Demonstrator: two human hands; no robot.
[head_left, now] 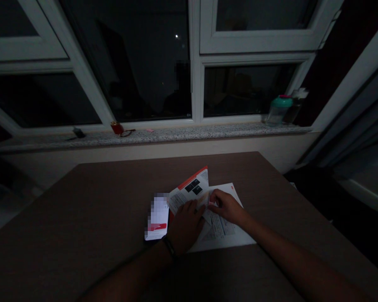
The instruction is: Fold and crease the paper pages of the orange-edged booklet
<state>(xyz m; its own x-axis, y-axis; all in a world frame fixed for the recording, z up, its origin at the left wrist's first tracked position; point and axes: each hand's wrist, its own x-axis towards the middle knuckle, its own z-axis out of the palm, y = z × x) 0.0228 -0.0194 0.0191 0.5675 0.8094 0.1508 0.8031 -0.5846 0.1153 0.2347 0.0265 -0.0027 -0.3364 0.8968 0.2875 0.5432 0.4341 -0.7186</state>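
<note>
White leaflet (189, 188): red-edged, resting on printed sheet (222, 230).
Left hand (185, 226): grip released, pressing leaflet.
Right hand (225, 206): grip at leaflet edge, hold unclear.

And here's the white-framed window (195, 63), black night behind the glass, with a speckled granite sill (164, 136) beneath it! Along that sill, a small black object (78, 133), then a little red cylinder (116, 128) with eyeglasses (127, 133) just beside it, and a pink scrap (149, 130). Further right, a glass jar (277, 113) with a teal lid stands by a bottle (294, 109), a dark curtain (343, 130) hanging past them, the brown counter (82, 205) below!
</note>
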